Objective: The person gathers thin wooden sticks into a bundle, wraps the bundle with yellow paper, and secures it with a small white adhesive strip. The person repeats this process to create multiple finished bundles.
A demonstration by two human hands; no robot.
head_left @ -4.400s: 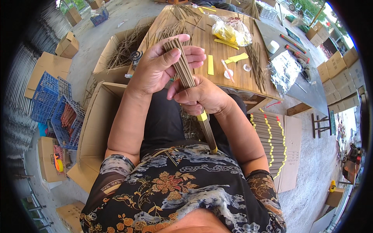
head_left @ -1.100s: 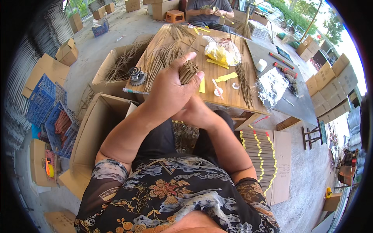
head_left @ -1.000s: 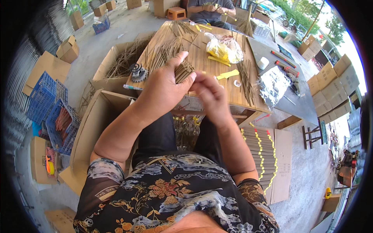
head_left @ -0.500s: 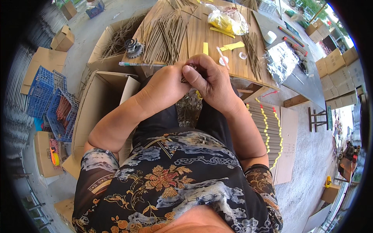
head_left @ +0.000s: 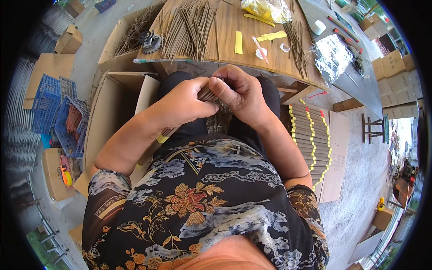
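Over my lap, both hands are closed on a bundle of thin brown sticks [head_left: 205, 94]. My left hand [head_left: 184, 101] wraps round it from the left. At its upper end, my right hand [head_left: 240, 92] has its fingers curled over and its thumb pressed toward the tip, which is hidden. The bundle slants down to the left beneath my left forearm, where a yellow band [head_left: 162, 138] shows on it. Ahead on the wooden table [head_left: 234, 55] lie a heap of loose brown sticks [head_left: 189, 31] and some yellow paper strips [head_left: 238, 42].
An open cardboard box [head_left: 110, 103] stands by my left leg, near blue crates [head_left: 72, 128]. To my right, yellow-banded stick bundles [head_left: 310, 135] lie on cardboard [head_left: 335, 157]. The table also holds a small white tub [head_left: 261, 53] and a clear bag [head_left: 270, 9].
The bundle has tilted, so its side and a yellow band now show between my hands and below my left forearm. My left hand has shifted slightly down and left. The view has shifted too.
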